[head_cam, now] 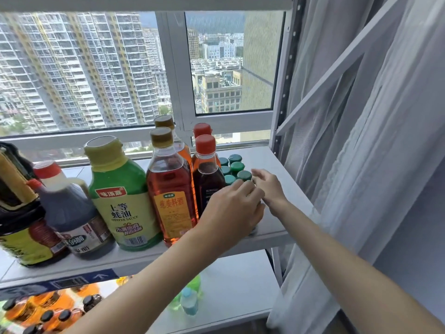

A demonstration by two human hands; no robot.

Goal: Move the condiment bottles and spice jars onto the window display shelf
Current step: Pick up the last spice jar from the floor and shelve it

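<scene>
The grey window shelf [272, 162] carries a row of condiment bottles: a green oyster sauce bottle [122, 201], an amber cooking wine bottle [169, 189], and a dark red-capped bottle [207, 179]. Behind them stand two more bottles. Several green-lidded spice jars [237, 168] cluster at the right. My left hand [232, 213] curls down over a jar at the front of that cluster, hiding it. My right hand [268, 186] touches the same spot from the right, fingers bent; what it holds is hidden.
A dark vinegar jug [72, 213] and a large soy sauce bottle [16, 213] stand at the left. A lower shelf [240, 280] holds orange bottles [48, 307] and green and blue ones [189, 300]. A sheer curtain [361, 141] hangs right of the metal upright [279, 104].
</scene>
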